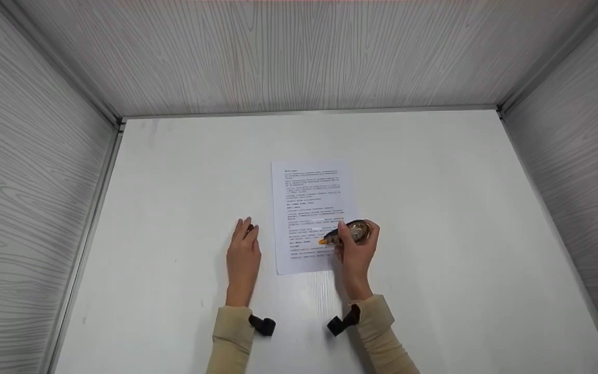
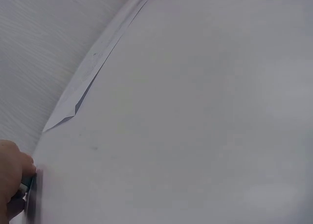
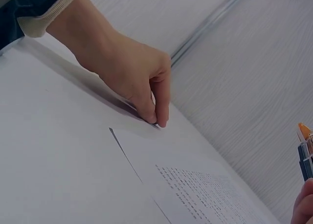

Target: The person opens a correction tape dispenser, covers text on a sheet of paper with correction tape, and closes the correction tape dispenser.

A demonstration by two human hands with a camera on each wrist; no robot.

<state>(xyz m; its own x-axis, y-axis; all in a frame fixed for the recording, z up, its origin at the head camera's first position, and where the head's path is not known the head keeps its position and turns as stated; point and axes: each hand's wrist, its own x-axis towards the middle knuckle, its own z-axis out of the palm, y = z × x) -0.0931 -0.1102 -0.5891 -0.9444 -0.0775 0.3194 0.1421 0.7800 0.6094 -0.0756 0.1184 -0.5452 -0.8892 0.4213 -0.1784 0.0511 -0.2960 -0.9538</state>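
A printed sheet of paper (image 1: 307,182) lies on the white table, with white gaps in some lower lines of text. Over its lower right part, my right hand (image 1: 357,257) grips a correction tape (image 1: 358,231) with a clear round body and an orange tip. That tip points left, close over the printed lines; the right wrist view catches the dark side of the correction tape (image 3: 306,160) at its edge. Left of the sheet, my left hand (image 1: 243,254) rests low on the table, fingers bent around a small dark piece (image 2: 26,183), mostly hidden by them.
White table top (image 1: 174,171) surrounds the sheet on all sides. Grey wood-grain panels (image 1: 299,57) stand at the back, left and right. A black wrist camera (image 1: 262,325) is strapped at the left cuff, another black camera (image 1: 341,322) at the right.
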